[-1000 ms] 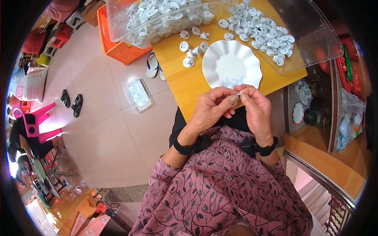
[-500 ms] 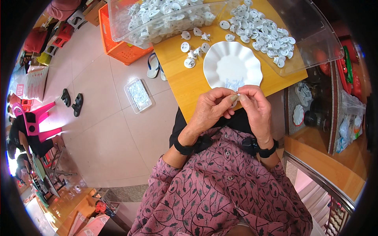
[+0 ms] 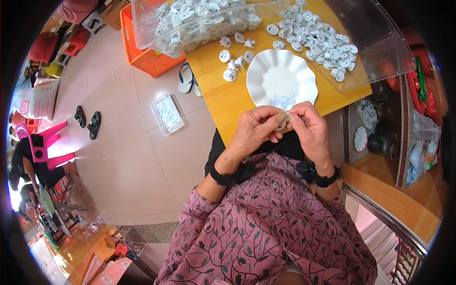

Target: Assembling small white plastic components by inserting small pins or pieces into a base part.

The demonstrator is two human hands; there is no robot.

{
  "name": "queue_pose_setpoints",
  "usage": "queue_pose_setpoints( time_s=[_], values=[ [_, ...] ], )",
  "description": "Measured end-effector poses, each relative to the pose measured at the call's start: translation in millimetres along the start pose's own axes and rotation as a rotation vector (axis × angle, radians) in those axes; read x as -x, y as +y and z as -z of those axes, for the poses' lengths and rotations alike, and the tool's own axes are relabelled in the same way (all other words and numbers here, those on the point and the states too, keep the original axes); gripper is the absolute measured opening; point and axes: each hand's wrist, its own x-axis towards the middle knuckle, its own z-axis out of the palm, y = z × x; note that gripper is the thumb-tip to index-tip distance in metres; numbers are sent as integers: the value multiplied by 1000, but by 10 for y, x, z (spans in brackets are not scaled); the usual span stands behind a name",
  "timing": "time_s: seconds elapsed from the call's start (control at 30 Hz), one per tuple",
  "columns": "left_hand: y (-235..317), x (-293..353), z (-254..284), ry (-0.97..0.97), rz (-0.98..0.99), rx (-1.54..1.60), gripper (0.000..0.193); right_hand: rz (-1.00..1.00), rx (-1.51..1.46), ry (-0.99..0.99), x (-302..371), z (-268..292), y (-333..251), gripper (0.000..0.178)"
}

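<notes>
My left hand [image 3: 256,129] and my right hand [image 3: 309,131] meet just over the near edge of the table, thumbs and forefingers pinched together. A small white round plastic part [image 3: 281,126] shows partly under the left fingertips, which grip it. Whatever the right fingertips pinch against it is too small and too covered to make out. Right beyond the hands lies a white scalloped plate [image 3: 280,71], with several tiny pale-blue slivers [image 3: 283,101] at its near rim. Loose white plastic parts [image 3: 230,75], disc-shaped with short stems, lie left of the plate.
On the wooden table [image 3: 213,97], a clear bin [image 3: 199,23] full of white parts stands far left. A tipped clear bin [image 3: 375,52] with a heap of them is at right. An orange crate [image 3: 152,61] and a clear tray [image 3: 167,114] sit on the floor.
Both hands stay pinched together in almost the same place, with only slight finger and wrist movement. The whole scene shifts very slightly in the picture.
</notes>
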Motion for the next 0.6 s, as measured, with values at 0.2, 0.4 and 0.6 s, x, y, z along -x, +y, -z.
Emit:
queue_pose_setpoints(
  time_s=[0.2,0.4,0.6],
  values=[
    [-6,-1,49,-96,32,200,27,12,-47,66,6,-18,52,3],
    [-3,4,79,-191,7,428,34,33,-183,131,19,-59,26,2],
    [-19,-2,70,-168,-24,489,37,120,-118,145,30,-91,-53,3]
  ],
)
